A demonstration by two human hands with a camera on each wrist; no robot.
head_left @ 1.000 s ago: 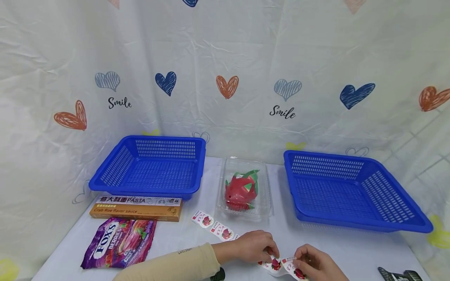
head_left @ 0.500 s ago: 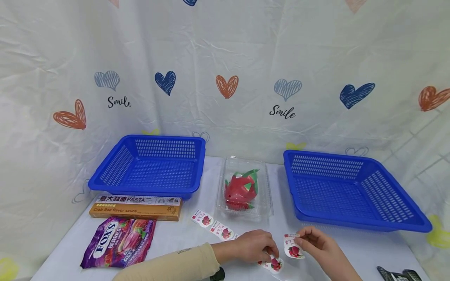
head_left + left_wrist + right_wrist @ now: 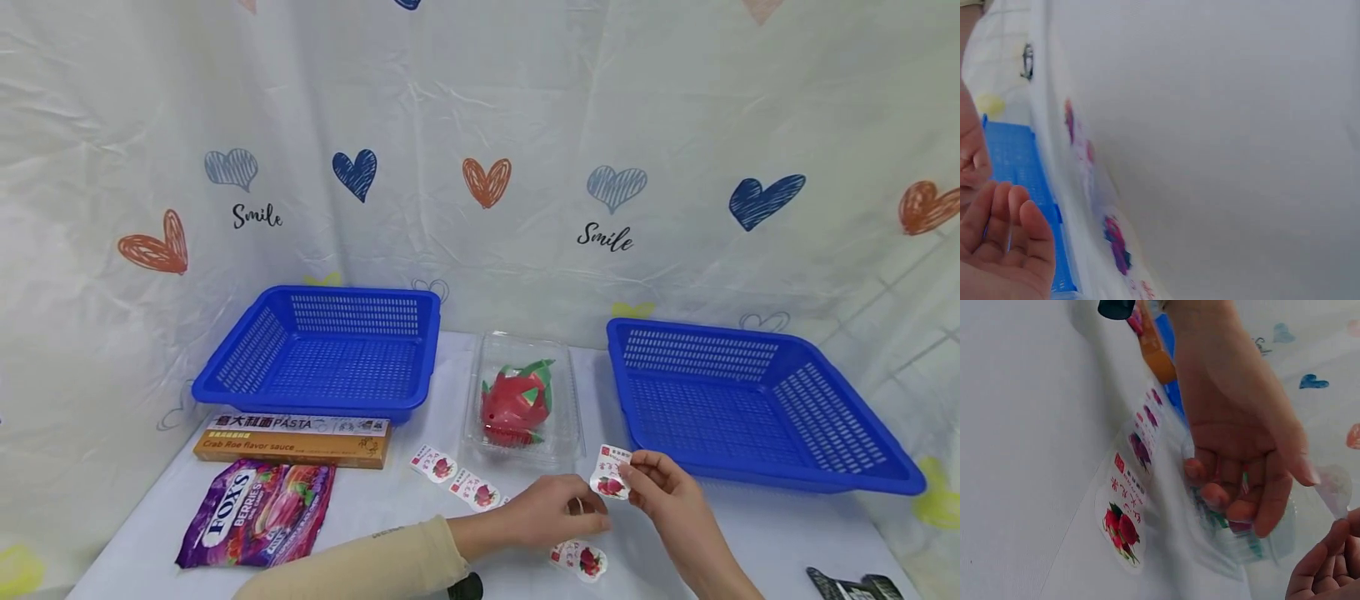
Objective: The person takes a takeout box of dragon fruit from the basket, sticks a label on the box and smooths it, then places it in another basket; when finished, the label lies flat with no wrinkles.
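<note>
My right hand (image 3: 632, 478) pinches a single peeled dragon-fruit sticker (image 3: 609, 475) and holds it up just in front of the clear clamshell (image 3: 525, 343) with the red dragon fruit (image 3: 516, 404) in it. My left hand (image 3: 588, 518), in a beige sleeve, hovers with loosely curled fingers over the sticker strip (image 3: 579, 558) on the table and holds nothing. In the right wrist view the left hand (image 3: 1241, 456) hangs above the strip (image 3: 1121, 525), and the peeled sticker (image 3: 1335, 487) shows by my right fingertips (image 3: 1329, 562).
One blue basket (image 3: 315, 293) stands at the back left and another (image 3: 750, 337) at the right. A pasta box (image 3: 292, 440) and a Fox's candy bag (image 3: 251, 515) lie at the left. More stickers (image 3: 450, 479) trail left of the hands. A dark packet (image 3: 843, 586) lies at the bottom right.
My right hand peeled one sticker off the strip and raised it up and away towards the clamshell. My left hand lifted slightly off the strip.
</note>
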